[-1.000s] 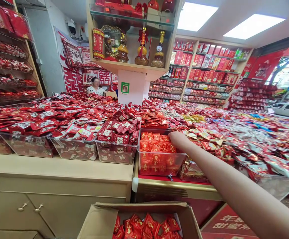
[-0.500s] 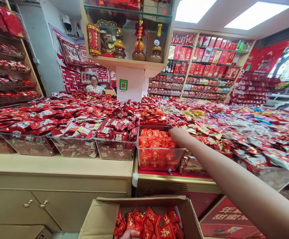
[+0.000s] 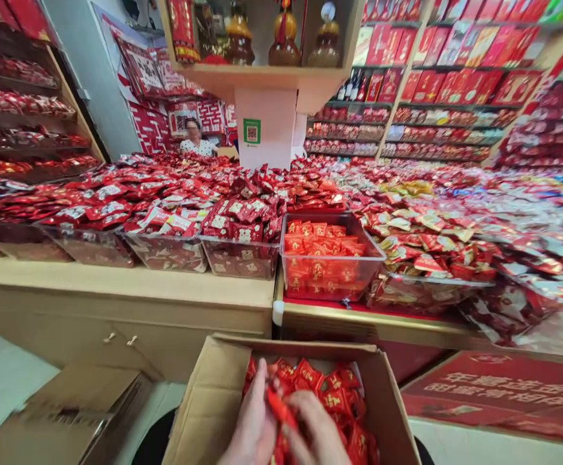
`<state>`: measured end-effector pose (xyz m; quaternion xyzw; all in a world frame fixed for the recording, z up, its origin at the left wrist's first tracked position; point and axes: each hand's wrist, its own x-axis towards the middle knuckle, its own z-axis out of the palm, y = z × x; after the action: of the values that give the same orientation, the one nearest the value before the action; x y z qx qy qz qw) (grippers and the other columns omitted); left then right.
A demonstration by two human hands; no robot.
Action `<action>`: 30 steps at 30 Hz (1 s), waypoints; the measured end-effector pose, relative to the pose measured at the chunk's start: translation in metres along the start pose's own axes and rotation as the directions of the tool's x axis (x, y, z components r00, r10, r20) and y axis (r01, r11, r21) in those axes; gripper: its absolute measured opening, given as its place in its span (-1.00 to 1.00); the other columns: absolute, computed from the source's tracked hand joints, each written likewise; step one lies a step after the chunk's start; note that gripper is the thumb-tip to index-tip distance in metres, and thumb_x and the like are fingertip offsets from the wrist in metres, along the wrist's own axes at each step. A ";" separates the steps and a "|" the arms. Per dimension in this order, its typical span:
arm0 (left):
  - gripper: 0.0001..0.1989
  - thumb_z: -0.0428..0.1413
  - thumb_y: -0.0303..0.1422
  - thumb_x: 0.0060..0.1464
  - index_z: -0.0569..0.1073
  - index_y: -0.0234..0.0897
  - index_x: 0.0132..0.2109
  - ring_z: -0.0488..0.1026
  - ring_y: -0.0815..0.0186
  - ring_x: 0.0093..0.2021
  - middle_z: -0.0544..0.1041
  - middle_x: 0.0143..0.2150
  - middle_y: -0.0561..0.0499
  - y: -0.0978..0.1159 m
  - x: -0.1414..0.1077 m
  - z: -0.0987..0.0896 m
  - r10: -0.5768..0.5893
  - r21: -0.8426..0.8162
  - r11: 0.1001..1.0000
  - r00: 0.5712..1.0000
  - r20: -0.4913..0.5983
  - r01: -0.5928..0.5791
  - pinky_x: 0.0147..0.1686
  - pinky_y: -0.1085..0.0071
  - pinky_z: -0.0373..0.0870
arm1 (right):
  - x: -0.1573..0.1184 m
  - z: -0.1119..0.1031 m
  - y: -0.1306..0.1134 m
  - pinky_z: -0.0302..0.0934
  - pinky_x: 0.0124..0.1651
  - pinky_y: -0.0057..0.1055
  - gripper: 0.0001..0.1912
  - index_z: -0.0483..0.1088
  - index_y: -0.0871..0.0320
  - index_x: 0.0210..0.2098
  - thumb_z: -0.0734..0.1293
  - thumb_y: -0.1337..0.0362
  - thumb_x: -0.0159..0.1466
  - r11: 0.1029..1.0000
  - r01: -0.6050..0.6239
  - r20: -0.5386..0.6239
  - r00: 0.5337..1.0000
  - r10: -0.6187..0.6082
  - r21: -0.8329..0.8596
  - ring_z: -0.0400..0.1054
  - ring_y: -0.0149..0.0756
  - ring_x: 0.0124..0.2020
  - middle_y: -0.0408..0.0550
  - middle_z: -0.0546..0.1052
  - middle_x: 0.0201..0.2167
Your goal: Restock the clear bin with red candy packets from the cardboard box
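Noting first, at lower centre: right hand now down over the open cardboard box, away from the clear bin, and left hand now well into view beside it. Reading this as a shift of handwork from bin to box, both hands together at the same red packet.

Grip, right: fingers bent in close, little gap, apparently closed on the packet. Grip, left: partly cupped, thumb side up, close against the packet; cannot tell whether bearing any of it, with fingers partly hidden and motion blur over both.

Beneath and around the hands, inside the box: loose red packets with gold lettering. At lower left, on the floor: a second carton.

Farther, just right of centre, at the counter edge: the clear bin, untouched, holding upright-looking rows of orange-red packets. To its left, on the pale counter, more full bins; to its right, gold-and-red packets.

Farthest: white pillar at upper centre, seated person in a dotted top at upper left, stocked shelves at upper right.
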<state>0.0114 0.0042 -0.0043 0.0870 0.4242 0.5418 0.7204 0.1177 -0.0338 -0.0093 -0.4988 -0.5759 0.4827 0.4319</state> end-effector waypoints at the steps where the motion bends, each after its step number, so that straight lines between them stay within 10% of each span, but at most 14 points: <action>1: -0.72 0.06 -0.14 -0.08 0.42 -0.28 -0.35 0.39 0.42 -0.41 0.45 -0.47 0.06 0.001 -0.005 0.004 0.004 -0.004 1.000 0.999 0.037 -0.004 -0.33 0.49 0.34 | 0.001 -0.004 0.001 0.23 -0.18 -0.27 -0.73 0.35 0.09 -0.29 0.25 0.10 0.07 0.991 -0.080 -0.021 0.996 0.082 0.110 0.34 -0.21 -0.29 -0.02 0.43 -0.30; 5: -0.70 0.16 -0.30 -0.14 0.41 -0.29 -0.20 0.38 0.44 -0.34 0.49 -0.33 0.03 -0.002 -0.015 0.009 0.054 0.208 0.975 0.995 0.089 -0.072 -0.29 0.53 0.29 | 0.001 -0.017 0.002 0.28 -0.39 -0.32 -0.67 0.34 0.12 -0.32 0.33 0.06 0.00 0.756 -0.334 0.032 0.923 0.384 0.563 0.37 -0.31 -0.49 -0.11 0.45 -0.39; 11: -0.78 0.20 -0.33 -0.22 0.40 -0.31 -0.35 0.28 0.51 -0.59 0.43 -0.55 0.12 -0.011 -0.010 0.006 0.075 0.244 0.966 0.997 0.036 -0.081 -0.56 0.54 0.20 | -0.008 -0.012 0.008 0.23 -0.48 -0.43 -0.71 0.36 0.14 -0.39 0.37 0.09 -0.04 0.580 -0.339 0.068 0.897 0.438 0.741 0.37 -0.34 -0.50 -0.12 0.49 -0.44; 16: -0.74 0.22 -0.35 -0.27 0.43 -0.33 -0.34 0.39 0.42 -0.43 0.50 -0.45 0.03 -0.012 -0.005 0.002 0.182 0.403 0.897 0.982 0.040 -0.183 -0.36 0.48 0.30 | -0.005 -0.012 0.017 0.24 -0.22 -0.32 -0.67 0.39 0.17 -0.39 0.38 0.07 -0.06 0.798 -0.240 -0.037 0.950 0.311 0.553 0.36 -0.22 -0.30 -0.05 0.50 -0.40; 23: -0.71 0.17 -0.21 -0.22 0.39 -0.26 -0.32 0.42 0.31 -0.31 0.50 -0.37 0.02 -0.019 0.000 -0.020 0.225 0.583 0.766 0.962 0.153 -0.272 -0.28 0.44 0.33 | -0.003 -0.006 0.043 0.17 -0.45 -0.40 -0.38 0.15 0.15 -0.07 0.40 0.15 -0.08 0.889 -0.132 -0.106 0.975 0.197 0.438 0.29 -0.35 -0.57 -0.20 0.41 -0.60; 30: -0.74 0.15 -0.15 -0.23 0.41 -0.22 -0.40 0.38 0.33 -0.43 0.46 -0.50 0.11 -0.039 0.031 -0.072 -0.019 0.826 0.534 0.974 0.224 -0.179 -0.42 0.45 0.27 | 0.030 -0.090 -0.095 0.22 -0.28 -0.37 -0.76 0.20 0.11 -0.26 0.29 0.23 0.09 0.981 0.176 -0.219 0.963 -0.156 0.075 0.32 -0.33 -0.33 -0.07 0.43 -0.35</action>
<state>-0.0103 -0.0096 -0.0883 0.4972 0.5509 0.2914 0.6037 0.1873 0.0041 0.0993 -0.4762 -0.5432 0.4154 0.5528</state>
